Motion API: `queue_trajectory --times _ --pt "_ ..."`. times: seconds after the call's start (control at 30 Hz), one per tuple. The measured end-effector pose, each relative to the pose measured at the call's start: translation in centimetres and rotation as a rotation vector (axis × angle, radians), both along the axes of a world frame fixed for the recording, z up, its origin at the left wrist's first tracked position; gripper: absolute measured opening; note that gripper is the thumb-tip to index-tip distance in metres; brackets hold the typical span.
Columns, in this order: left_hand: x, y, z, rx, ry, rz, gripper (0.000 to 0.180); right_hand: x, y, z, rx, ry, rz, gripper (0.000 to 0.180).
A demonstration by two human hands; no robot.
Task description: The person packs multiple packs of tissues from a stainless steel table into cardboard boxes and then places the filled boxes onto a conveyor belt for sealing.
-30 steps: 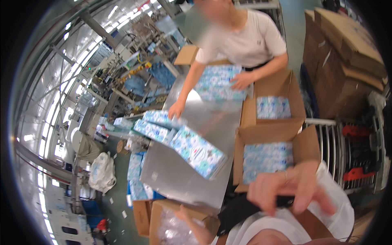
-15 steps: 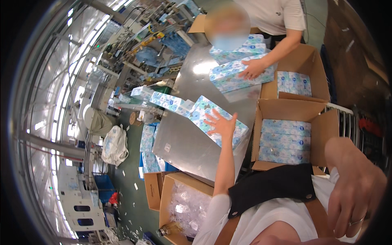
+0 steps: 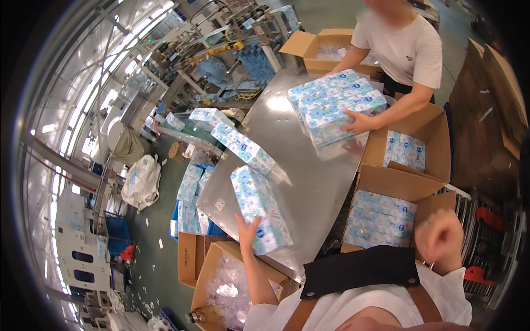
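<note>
My left hand [image 3: 247,231], thumb and fingers apart, rests against the left side of a long white-and-blue floral tissue pack [image 3: 260,207] lying on the metal table. A second floral tissue pack [image 3: 243,144] lies just beyond it, its near end blurred. My right hand [image 3: 440,236] is raised at the right side of the nearer open carton [image 3: 372,182]. Its fingers are curled into a fist, somewhat blurred, and nothing shows in them. Rows of similar packs lie inside that carton. Across the table, a co-worker's hands hold a block of several packs [image 3: 334,107].
A metal table [image 3: 326,182] spans the middle. Another carton [image 3: 436,132] with packs stands at the far right, beside a roller conveyor [image 3: 488,220]. A carton of clear plastic [image 3: 232,287] is at lower left, near a blue crate [image 3: 174,220] of packs. Machinery [image 3: 221,55] stands behind.
My left hand has moved left and nearer, from on top of stacked packs to a single pack's side. My right hand has moved away from the camera. The co-worker has gathered packs into a block.
</note>
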State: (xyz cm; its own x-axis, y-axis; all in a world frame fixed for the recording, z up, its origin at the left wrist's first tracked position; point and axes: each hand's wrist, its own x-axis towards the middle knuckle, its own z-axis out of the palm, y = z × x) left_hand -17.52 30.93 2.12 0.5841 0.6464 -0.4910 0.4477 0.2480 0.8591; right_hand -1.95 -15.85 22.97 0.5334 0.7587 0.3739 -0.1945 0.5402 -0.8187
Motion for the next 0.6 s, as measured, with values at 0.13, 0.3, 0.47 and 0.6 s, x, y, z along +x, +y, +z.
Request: queue_trajectory --times 0.13,0.3,0.47,0.6 --pt "3.6 -2.7 1.6 1.137 0.196 -0.053 0.102 5.1 7.2 -2.2 -0.553 -0.222 -0.143 0.011" --pt "5.3 -5.6 3.2 0.858 0.614 -0.097 0.094 9.7 24.3 -7.7 -0.551 -0.628 -0.11 0.019" --pt "4.4 -11.1 3.5 0.682 0.563 -0.069 0.099 12.5 40.9 -14.2 -0.927 -1.257 -0.522 0.075" --pt "2.6 -12.1 5.2 0.587 0.53 -0.004 0.108 12.1 48.6 -15.8 -1.163 -1.453 -0.606 0.098"
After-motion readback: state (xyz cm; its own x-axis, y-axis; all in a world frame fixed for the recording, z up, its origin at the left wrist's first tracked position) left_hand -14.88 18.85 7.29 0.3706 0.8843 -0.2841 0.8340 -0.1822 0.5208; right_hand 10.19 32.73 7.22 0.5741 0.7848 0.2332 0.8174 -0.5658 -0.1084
